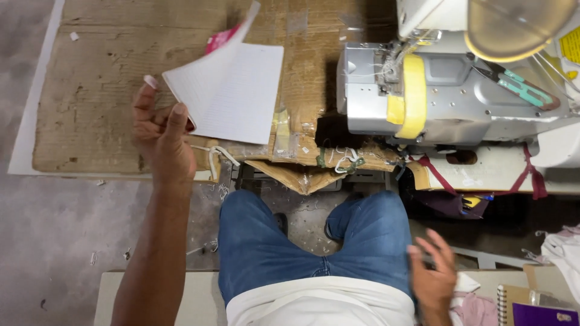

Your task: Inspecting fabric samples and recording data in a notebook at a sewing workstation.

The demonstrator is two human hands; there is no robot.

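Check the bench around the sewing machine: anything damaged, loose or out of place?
Yes. The cardboard sheet covering the table is worn, and its front edge is torn and sags below the tabletop. Thread scraps litter the floor. The left hand holds a lined notebook with its pages fanned open; the right hand is blurred and holds nothing.

Grey sewing machine (447, 90) with yellow tape (414, 96), cardboard-covered table (90, 102), spiral notebook (534, 308), blue jeans (266, 247)

Even, fairly bright indoor light fills the frame. A lit lamp shade (519, 27) in the upper right glares pale yellow. Deep shadow sits under the sewing machine (447, 90) at right. The right hand (435, 274), lower right, is motion-blurred; the edges bow slightly.
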